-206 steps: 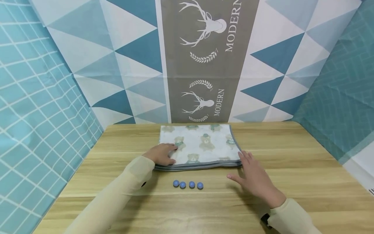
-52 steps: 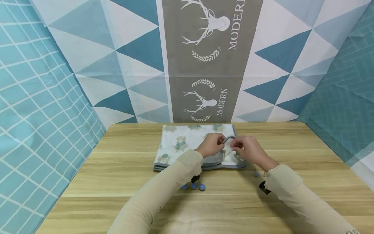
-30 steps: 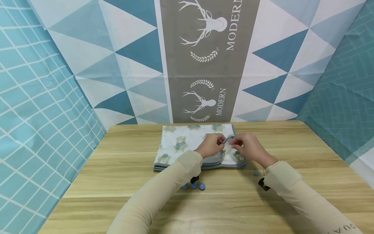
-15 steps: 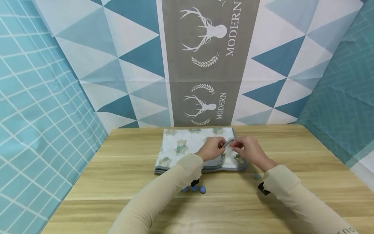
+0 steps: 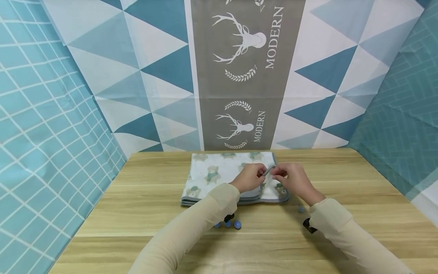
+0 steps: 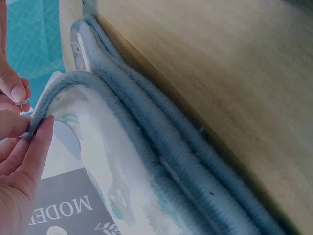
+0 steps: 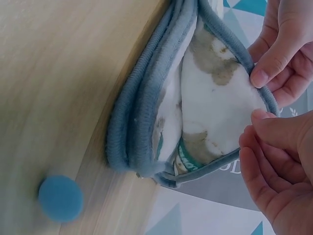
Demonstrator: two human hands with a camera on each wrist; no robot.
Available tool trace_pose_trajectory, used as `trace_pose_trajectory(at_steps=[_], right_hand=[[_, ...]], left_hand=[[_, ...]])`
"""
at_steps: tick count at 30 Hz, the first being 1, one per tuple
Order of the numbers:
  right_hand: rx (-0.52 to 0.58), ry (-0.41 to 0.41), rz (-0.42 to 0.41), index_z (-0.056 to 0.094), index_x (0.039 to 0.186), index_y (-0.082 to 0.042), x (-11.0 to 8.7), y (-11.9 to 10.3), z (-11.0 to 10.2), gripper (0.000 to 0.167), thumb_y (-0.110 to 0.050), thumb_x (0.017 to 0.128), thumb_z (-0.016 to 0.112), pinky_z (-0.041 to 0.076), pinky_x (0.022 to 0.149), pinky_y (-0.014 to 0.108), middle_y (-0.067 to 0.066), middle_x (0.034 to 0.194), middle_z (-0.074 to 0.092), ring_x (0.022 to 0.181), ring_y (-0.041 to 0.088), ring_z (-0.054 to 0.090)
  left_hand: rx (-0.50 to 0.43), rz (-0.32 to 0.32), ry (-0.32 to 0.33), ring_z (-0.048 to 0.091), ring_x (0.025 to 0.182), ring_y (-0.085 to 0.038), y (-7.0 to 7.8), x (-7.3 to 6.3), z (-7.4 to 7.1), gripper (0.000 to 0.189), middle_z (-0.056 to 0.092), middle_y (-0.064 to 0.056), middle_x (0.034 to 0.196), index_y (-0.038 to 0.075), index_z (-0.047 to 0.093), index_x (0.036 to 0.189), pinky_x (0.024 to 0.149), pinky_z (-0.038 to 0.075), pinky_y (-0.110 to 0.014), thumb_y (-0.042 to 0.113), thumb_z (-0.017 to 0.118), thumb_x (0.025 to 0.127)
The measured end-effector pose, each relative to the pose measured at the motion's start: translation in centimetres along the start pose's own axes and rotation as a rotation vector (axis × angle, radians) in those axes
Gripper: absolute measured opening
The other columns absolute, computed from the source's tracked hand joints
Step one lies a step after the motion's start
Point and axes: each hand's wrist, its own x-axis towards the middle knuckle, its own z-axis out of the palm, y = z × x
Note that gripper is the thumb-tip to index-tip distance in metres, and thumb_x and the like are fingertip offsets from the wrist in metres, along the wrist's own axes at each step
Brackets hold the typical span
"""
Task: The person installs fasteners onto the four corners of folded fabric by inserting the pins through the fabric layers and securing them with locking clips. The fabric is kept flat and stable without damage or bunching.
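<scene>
A folded white blanket (image 5: 213, 171) with a bear print and grey-blue edging lies on the table. My left hand (image 5: 249, 177) pinches a raised corner of its top layer between thumb and fingers. Close to that corner, my right hand (image 5: 294, 180) has its thumb and fingertips together. In the left wrist view, a thin, shiny pin (image 6: 21, 105) shows at the right fingertips. The right wrist view has both hands at the edging (image 7: 234, 41), with the lower layers stacked underneath.
Three blue round pieces (image 5: 237, 225) sit in front of the blanket, partly behind the left forearm. A round blue cap (image 7: 60, 199) lies on the wooden table (image 5: 113, 213) near the right wrist. Patterned cloth (image 5: 164, 76) hangs behind the table.
Earlier both hands were at the blanket's front corners, and its top layer lay flat. Since then that right corner was lifted, and a blue piece appeared at right. Lately the hands barely move.
</scene>
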Motion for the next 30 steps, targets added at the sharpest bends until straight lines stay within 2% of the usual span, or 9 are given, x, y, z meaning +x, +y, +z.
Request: trace_pose_trajectory(at_steps=[16, 30], right_hand=[[0.001, 0.052, -0.023, 0.075, 0.082, -0.007, -0.08, 0.19, 0.17, 0.009, -0.001, 0.075, 0.075, 0.054, 0.06, 0.025, 0.006, 0.082, 0.073, 0.068, 0.014, 0.067], [0.011, 0.023, -0.026, 0.073, 0.077, -0.007, -0.04, 0.4, 0.36, 0.007, -0.001, 0.078, 0.072, 0.053, 0.06, 0.025, 0.003, 0.077, 0.071, 0.068, 0.014, 0.066]], left_hand=[[0.11, 0.06, 0.03, 0.049, 0.059, -0.002, 0.39, -0.09, 0.18, 0.01, 0.067, -0.005, 0.08, 0.003, 0.065, 0.095, 0.056, 0.04, -0.012, 0.002, 0.057, 0.089], [0.2, 0.093, 0.037, 0.044, 0.06, -0.005, 0.81, -0.02, 0.51, 0.013, 0.061, -0.002, 0.075, 0.002, 0.066, 0.095, 0.056, 0.034, -0.013, -0.001, 0.055, 0.088]])
